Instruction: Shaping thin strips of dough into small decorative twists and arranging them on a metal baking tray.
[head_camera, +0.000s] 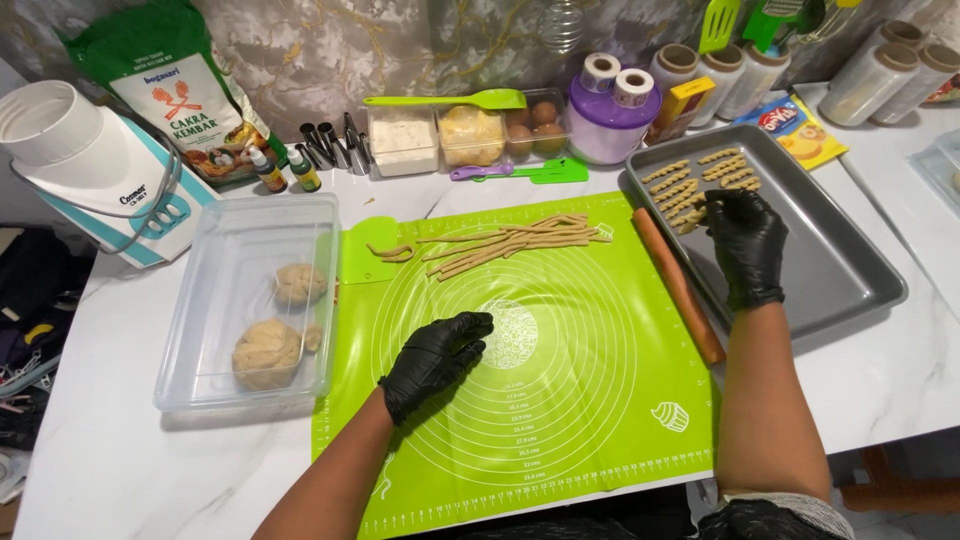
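My left hand (437, 358), in a black glove, rests on the green silicone baking mat (560, 400) with fingers loosely curled and nothing in it. My right hand (745, 245), also gloved in black, reaches over the grey baking tray (830, 270) and its fingertips pinch a short ridged dough piece (693, 216) at the near end of the rows of dough pieces (700, 180). Several long ridged dough strips (510, 240) lie across the top of the mat. A wooden rolling pin (680, 287) lies between mat and tray.
A clear plastic tub (200, 330) with two dough balls (268, 352) stands left of the mat. Behind are a flour bag (175, 85), a white appliance (90, 170), ingredient boxes (440, 135), eggs, small bottles, a purple container (612, 115), plastic-wrap rolls and green utensils.
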